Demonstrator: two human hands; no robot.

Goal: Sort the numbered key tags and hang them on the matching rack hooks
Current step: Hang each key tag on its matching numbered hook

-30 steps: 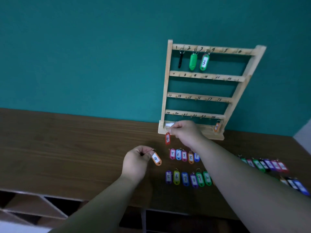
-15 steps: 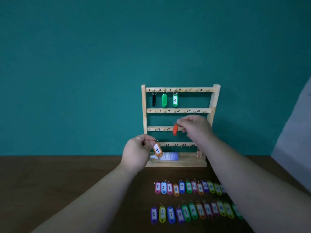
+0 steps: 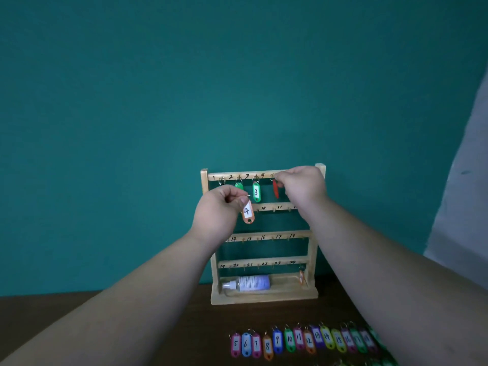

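The right hand (image 3: pixel 303 184) was closed in a pinch on a slim red plastic key tag (image 3: pixel 275 188), holding its ring up at the hook under the top rail; the tag faced edge-on, so its number could not be read, and whether the ring was already on the hook was unclear. The left hand (image 3: pixel 220 207), lower and beside it, pinched the wire ring of an orange oval key tag marked 4 (image 3: pixel 247 212), which dangled in front of the second rail.

Just left of the right hand, three tags already hung on the pale wooden ladder-style rack (image 3: pixel 313 249), among them a green tag labelled 3 (image 3: pixel 256 192). Most hooks below the hands were bare, so the job looked barely begun.

Well beneath both hands, a row of coloured numbered tags (image 3: pixel 303 340), starting at 5, lay waiting on the dark wooden counter (image 3: pixel 105 305).
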